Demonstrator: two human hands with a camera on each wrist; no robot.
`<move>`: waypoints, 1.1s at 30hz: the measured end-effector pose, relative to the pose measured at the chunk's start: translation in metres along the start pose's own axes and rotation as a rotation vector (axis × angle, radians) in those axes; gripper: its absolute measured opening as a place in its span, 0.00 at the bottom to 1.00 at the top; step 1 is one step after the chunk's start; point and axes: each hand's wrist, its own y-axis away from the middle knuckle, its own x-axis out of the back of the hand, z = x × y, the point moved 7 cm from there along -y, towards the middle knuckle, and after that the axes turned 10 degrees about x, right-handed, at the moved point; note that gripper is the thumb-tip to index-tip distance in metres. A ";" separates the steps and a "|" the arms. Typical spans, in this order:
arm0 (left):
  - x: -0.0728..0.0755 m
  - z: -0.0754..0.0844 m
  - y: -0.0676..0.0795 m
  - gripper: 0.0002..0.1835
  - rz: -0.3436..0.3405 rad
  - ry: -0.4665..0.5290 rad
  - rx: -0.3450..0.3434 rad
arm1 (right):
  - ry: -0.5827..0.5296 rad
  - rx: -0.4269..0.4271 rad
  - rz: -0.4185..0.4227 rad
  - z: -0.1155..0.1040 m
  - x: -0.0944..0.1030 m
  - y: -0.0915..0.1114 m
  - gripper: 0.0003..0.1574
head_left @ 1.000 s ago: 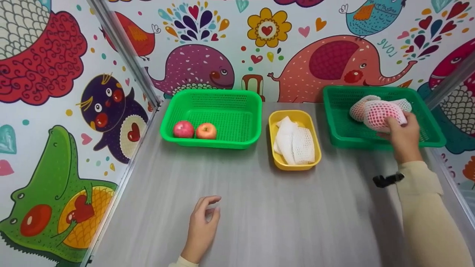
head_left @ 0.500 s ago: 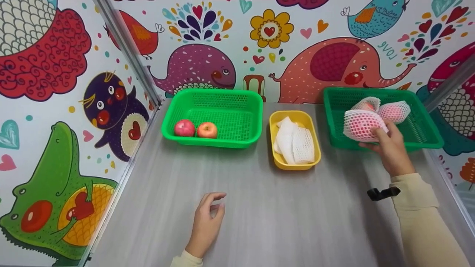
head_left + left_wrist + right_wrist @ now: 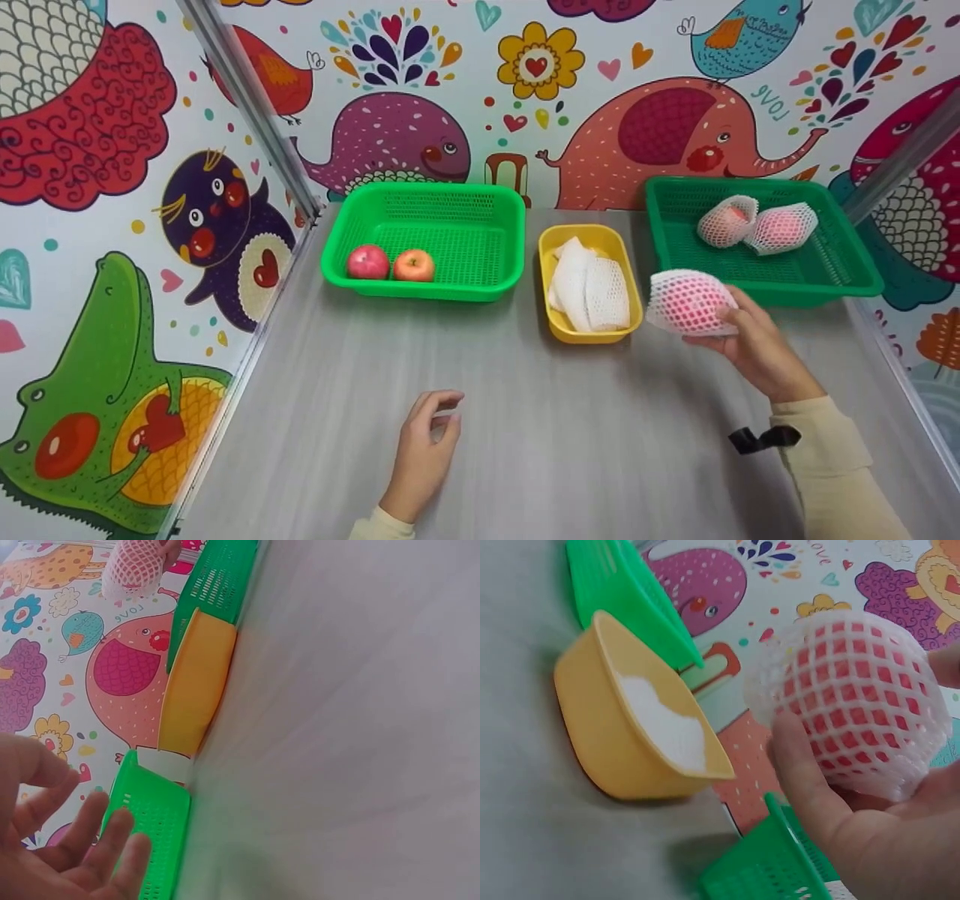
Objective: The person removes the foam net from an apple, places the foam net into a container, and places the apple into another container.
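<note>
My right hand [image 3: 761, 349] grips an apple in a white foam net [image 3: 691, 304], in front of the dark green basket [image 3: 765, 289]. In the right wrist view, red skin shows through the mesh of the netted apple [image 3: 855, 701], with fingers and thumb around it. Two more netted apples, one upright [image 3: 726, 222] and one on its side [image 3: 782, 228], lie in that basket. My left hand [image 3: 426, 450] hangs loosely curled over the front of the table and holds nothing; the left wrist view shows its fingers [image 3: 112, 844] apart.
At the left stands a bright green basket [image 3: 480, 289] with two bare apples [image 3: 368, 262] in its front left corner. Between the baskets, a yellow tub [image 3: 592, 337] holds several white foam nets [image 3: 589, 289]. Patterned walls border the grey table [image 3: 525, 435] at the back and sides.
My right hand has lifted the netted apple out of the dark green basket and carried it left and toward me. My left hand has shifted only slightly.
</note>
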 end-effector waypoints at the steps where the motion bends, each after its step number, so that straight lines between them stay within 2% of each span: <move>1: 0.000 0.000 0.000 0.15 -0.001 0.000 0.000 | -0.010 -0.011 -0.008 0.002 -0.003 0.004 0.26; 12: -0.004 0.001 0.001 0.14 -0.040 0.012 -0.012 | -0.021 -0.126 0.004 0.031 -0.034 0.041 0.36; 17: -0.011 0.005 0.003 0.13 -0.058 0.025 -0.043 | -0.033 -0.131 -0.050 0.036 -0.055 0.049 0.38; 22: -0.029 0.010 0.007 0.12 -0.115 0.038 -0.051 | -0.082 -0.169 -0.150 0.055 -0.081 0.058 0.38; 27: -0.052 0.015 0.009 0.12 -0.192 0.049 -0.065 | -0.115 -0.239 -0.179 0.085 -0.108 0.068 0.39; 33: -0.075 0.017 0.013 0.14 -0.312 0.028 -0.054 | -0.037 -0.301 -0.244 0.110 -0.132 0.073 0.36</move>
